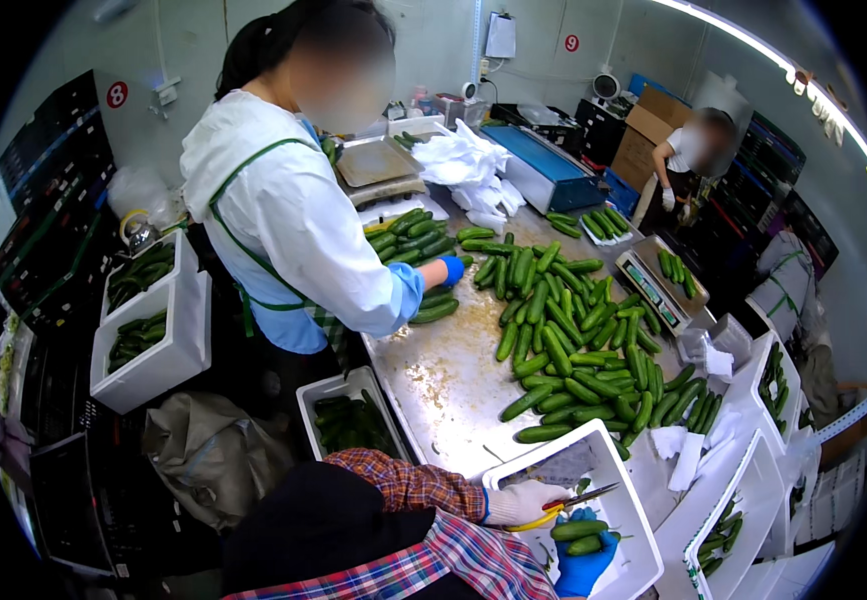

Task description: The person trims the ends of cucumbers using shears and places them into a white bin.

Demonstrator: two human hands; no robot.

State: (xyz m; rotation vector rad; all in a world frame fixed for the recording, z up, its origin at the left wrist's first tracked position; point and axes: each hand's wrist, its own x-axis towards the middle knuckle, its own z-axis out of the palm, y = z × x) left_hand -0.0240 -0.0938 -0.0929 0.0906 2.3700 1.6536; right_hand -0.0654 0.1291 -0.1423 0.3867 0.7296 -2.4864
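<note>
My left hand (pixel 527 503), in a white knit glove, is closed around the yellow and red handles of a pair of scissors (pixel 591 496). The blades point right, above my other hand. My right hand (pixel 588 568), in a blue glove, grips small cucumbers (pixel 579 530); two show between its fingers. Both hands are over a white foam box (pixel 637 525) at the table's near edge, with leafy scraps inside. Just beyond the box, a large heap of cucumbers (pixel 591 360) covers part of the metal table (pixel 441 375).
A co-worker (pixel 291 217) stands at the left side, one blue-gloved hand by stacked cucumbers (pixel 418 236). Another person (pixel 677 161) is at the back right. White boxes of cucumbers stand left (pixel 148 367) and right (pixel 756 480). A scale (pixel 658 289) holding cucumbers sits near the right edge.
</note>
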